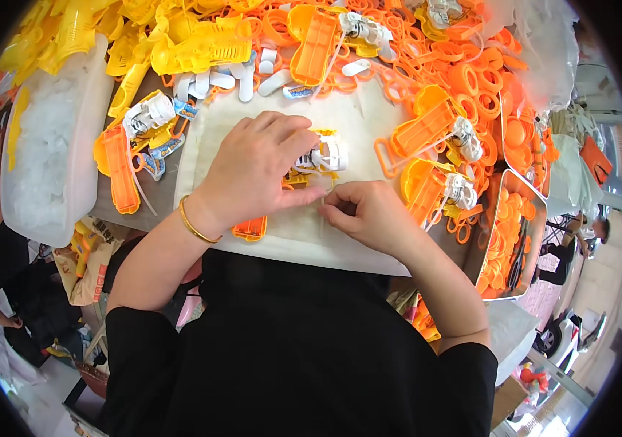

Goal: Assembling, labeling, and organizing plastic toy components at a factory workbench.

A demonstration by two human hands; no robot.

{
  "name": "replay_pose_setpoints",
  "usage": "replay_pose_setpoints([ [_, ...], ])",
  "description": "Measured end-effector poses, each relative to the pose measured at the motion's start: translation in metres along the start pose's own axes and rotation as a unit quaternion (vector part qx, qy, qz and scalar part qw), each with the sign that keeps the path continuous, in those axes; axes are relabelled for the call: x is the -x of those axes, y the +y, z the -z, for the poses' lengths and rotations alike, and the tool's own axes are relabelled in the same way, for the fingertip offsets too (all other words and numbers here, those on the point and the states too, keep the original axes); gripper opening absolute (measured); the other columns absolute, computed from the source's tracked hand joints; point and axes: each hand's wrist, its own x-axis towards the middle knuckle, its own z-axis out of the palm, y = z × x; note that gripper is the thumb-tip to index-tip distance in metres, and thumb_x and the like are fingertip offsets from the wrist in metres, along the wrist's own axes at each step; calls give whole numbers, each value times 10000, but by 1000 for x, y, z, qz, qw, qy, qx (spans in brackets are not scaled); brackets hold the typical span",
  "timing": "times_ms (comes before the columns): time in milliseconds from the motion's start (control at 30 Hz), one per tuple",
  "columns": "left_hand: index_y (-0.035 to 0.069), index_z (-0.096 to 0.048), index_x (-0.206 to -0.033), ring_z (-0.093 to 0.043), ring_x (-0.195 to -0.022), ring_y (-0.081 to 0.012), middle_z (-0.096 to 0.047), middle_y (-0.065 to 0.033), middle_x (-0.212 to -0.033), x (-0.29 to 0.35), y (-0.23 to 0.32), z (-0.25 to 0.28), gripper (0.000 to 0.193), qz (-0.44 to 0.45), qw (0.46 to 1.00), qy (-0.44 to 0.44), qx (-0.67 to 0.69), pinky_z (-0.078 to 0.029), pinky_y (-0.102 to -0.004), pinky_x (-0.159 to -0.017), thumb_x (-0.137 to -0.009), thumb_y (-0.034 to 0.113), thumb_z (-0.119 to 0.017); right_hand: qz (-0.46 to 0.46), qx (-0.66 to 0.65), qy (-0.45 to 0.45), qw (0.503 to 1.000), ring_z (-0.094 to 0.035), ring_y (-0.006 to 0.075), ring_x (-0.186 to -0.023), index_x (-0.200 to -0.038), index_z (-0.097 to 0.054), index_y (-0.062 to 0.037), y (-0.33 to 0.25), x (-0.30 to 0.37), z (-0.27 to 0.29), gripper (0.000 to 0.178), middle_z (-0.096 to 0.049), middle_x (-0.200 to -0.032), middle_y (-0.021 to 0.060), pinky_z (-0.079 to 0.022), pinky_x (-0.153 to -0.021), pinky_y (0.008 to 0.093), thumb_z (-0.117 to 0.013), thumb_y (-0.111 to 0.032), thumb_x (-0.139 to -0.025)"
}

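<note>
My left hand (256,164) lies over a half-assembled toy body, its fingers curled round a white mechanism (333,153) set in a yellow shell. An orange part (251,229) of this toy body shows below my left wrist; the rest is covered by the hand. My right hand (369,215) is close beside my left thumb, thumb and forefinger pinched together. A thin, clear piece seems to lie at the fingertips, too small to name. Both hands work above a pale cloth-covered board (289,251).
Similar toy bodies lie left (118,167) and right (424,189). Yellow shells (202,47) and orange rings (478,80) are heaped at the back. A white tub of clear pieces (49,146) stands left. At right, a metal tray (540,226) holds orange discs and black-handled scissors (518,258).
</note>
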Motion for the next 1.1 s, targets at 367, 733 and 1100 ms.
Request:
replay_pose_setpoints([
  [367,77,-552,-996,-539,-1007,-289,-562,-99,-1107,-4,-3,1,480,-5,999,38,-8,-432,-398,-853,-665,366,-745,-90,-43,-5,995,-570,112,-577,-837,-660,4,-10,11,28,200,-619,-664,69,-464,-578,260,-632,-193,-856],
  [733,66,-577,-1062,-460,-1136,-324,-535,-128,-1148,-61,-52,47,380,56,953,203,-217,-329,-481,-985,-739,238,-678,175,229,309,906,-607,266,-911,-972,-629,-25,-12,-113,77,193,-608,-976,136,-488,-777,359,-619,-170,-846],
  [1100,8,-552,-1108,-615,-949,-225,-625,-111,-1002,-44,-86,99,215,171,924,330,94,-480,-309,-824,-915,55,-467,240,254,241,905,-570,284,-951,-973,-656,-84,-78,-183,45,282,-620,-916,107,-470,-825,384,-654,-314,-810],
])
